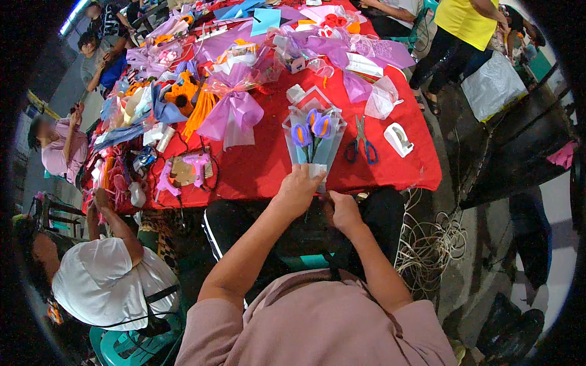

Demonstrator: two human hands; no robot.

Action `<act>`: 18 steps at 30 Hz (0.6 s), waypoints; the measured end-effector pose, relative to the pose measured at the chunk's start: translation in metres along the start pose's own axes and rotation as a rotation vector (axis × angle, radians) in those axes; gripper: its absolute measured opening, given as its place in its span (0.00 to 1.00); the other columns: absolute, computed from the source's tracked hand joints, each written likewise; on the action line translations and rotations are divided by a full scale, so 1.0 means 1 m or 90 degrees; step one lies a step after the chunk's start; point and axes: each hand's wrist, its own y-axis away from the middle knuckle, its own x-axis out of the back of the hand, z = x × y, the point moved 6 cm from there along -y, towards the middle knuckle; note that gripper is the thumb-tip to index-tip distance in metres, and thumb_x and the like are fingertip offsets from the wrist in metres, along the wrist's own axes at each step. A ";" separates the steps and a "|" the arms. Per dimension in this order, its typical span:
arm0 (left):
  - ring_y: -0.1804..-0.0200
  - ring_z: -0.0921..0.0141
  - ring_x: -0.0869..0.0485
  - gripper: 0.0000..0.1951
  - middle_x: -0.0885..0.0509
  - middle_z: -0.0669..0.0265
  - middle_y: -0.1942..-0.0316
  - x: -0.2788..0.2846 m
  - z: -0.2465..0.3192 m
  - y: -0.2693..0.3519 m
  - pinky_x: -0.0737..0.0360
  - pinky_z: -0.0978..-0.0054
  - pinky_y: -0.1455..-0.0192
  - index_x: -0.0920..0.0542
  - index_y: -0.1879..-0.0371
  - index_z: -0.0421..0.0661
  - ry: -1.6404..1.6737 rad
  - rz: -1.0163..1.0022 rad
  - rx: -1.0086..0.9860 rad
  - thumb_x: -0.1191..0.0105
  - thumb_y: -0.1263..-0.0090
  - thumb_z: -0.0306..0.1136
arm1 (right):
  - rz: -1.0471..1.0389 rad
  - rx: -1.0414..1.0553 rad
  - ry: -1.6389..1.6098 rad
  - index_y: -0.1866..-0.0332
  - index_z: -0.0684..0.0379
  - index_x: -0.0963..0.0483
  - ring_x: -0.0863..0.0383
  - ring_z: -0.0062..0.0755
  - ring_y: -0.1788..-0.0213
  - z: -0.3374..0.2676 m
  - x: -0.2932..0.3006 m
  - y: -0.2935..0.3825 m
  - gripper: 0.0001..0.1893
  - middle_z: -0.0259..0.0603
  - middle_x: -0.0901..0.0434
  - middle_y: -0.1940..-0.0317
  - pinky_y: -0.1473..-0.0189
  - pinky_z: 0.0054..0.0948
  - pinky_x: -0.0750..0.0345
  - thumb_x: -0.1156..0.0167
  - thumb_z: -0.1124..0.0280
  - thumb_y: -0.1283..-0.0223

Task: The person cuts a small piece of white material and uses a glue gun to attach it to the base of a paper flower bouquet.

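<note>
A small bouquet of purple craft tulips [312,128] with orange centres lies in translucent and pale blue wrapping [336,135] at the near edge of the red-covered table [270,178]. My left hand [297,185] grips the base of the wrapping, by a small white piece. Just right of the stems, below the table edge, my right hand [343,210] has its fingers curled; whether it holds something is hidden. Scissors with dark blue handles [361,144] lie partly spread, right of the bouquet, and a white tape dispenser [399,140] is farther right.
Pink glue guns [198,168] with cords lie left on cardboard [185,171]. A purple-wrapped bouquet [233,107], orange fuzzy stems [201,110] and wrapping sheets crowd the table's far and left parts. A person in white [110,279] sits at my left. Coiled cable [442,242] lies at lower right.
</note>
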 end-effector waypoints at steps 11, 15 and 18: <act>0.54 0.50 0.27 0.24 0.29 0.49 0.57 -0.005 -0.001 0.001 0.20 0.57 0.57 0.25 0.40 0.52 -0.002 -0.004 0.010 0.50 0.38 0.28 | -0.089 -0.044 -0.013 0.61 0.63 0.19 0.17 0.45 0.69 0.010 -0.015 0.001 0.10 0.53 0.19 0.75 0.64 0.35 0.23 0.42 0.76 0.49; 0.55 0.51 0.27 0.24 0.29 0.50 0.58 -0.006 -0.002 0.003 0.20 0.58 0.59 0.25 0.40 0.52 0.001 0.024 0.001 0.50 0.39 0.28 | 0.181 0.065 -0.035 0.63 0.65 0.19 0.17 0.37 0.71 0.001 0.012 -0.004 0.08 0.48 0.17 0.73 0.62 0.30 0.23 0.42 0.77 0.46; 0.55 0.52 0.27 0.24 0.29 0.50 0.58 -0.006 -0.002 0.002 0.20 0.59 0.58 0.25 0.40 0.52 -0.005 0.039 0.007 0.50 0.40 0.28 | 0.236 -0.042 -0.218 0.62 0.65 0.18 0.19 0.23 0.72 0.018 0.022 -0.027 0.08 0.40 0.16 0.74 0.65 0.25 0.24 0.39 0.73 0.43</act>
